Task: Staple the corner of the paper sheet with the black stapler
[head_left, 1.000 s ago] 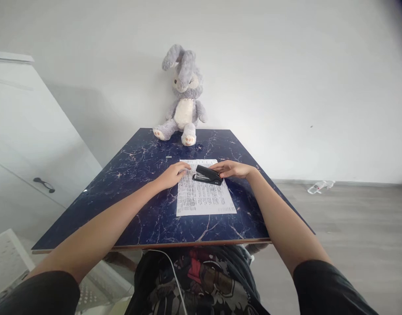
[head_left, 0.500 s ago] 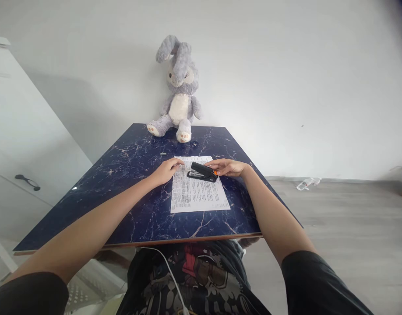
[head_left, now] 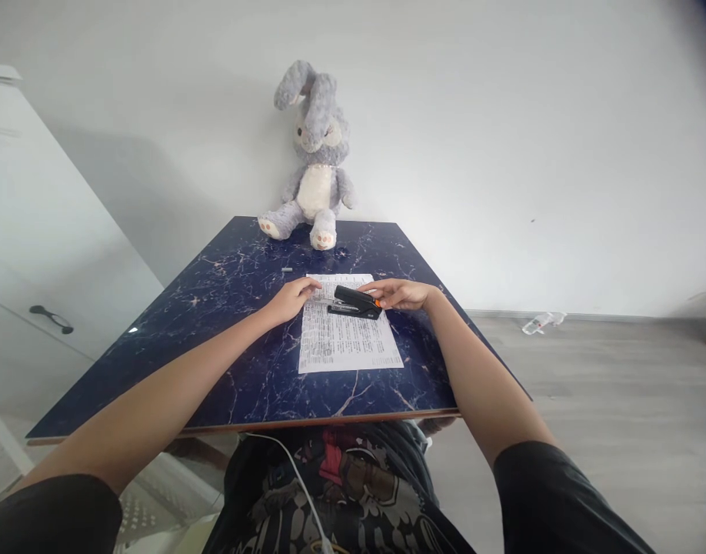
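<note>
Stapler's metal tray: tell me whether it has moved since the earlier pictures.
Yes, left: against the paper, the tray now sticks out from the stapler toward the left hand.

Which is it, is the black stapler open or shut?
Open: the stapler's top is raised from its base at the front, and a metal piece sticks out toward the left hand.

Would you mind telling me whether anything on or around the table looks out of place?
A clear plastic item lies on the floor by the wall, like dropped litter. The stapler, at the right hand, has a silver part jutting from its open end, perhaps a tray slid out.
</note>
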`<state>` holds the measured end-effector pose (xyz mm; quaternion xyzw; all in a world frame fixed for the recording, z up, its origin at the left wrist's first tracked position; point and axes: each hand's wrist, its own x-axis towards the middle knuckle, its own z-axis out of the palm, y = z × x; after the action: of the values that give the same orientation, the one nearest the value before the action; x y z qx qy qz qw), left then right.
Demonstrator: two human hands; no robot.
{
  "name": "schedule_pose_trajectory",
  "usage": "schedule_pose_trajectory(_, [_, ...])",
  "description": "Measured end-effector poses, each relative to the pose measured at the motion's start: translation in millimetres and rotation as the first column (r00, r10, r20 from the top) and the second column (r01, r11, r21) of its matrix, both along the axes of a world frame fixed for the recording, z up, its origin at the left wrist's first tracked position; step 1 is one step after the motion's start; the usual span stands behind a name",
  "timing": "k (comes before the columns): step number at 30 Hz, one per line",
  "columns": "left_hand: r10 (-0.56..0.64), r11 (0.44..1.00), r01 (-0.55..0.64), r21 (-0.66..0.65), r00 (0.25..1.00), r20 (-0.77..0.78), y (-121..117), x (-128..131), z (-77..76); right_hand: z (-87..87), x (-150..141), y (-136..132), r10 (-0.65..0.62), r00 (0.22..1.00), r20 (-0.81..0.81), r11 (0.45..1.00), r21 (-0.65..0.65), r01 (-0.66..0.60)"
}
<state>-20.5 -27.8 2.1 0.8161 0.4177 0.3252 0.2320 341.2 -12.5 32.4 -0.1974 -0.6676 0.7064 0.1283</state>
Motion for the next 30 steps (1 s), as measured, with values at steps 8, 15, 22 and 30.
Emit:
schedule_pose_trajectory(8, [0.006,1.0,-0.006,0.006,1.0,0.022,-1,1,2.4,15.0,-22,-13,-0.077,0.994,0.078,0.912,0.408,0.038])
schedule_pose_trajectory(15, [0.007,1.0,-0.007,0.003,0.991,0.135,-4,1,6.3,15.6,-56,-24,-0.23,0.962,0.147,0.578,0.816,0.014])
schedule_pose_trajectory(22, [0.197,0.952,0.009,-0.305,0.747,0.635,-6,6,10.3,10.6,-77,-34,-0.341,0.932,-0.123,0.186,0.963,0.195])
schedule_pose_trajectory(30, [0.238,0.784,0.358,-0.507,0.58,0.779,-17,13,15.9,2.9,-90,-35,-0.445,0.884,-0.145,-0.293,0.956,0.009])
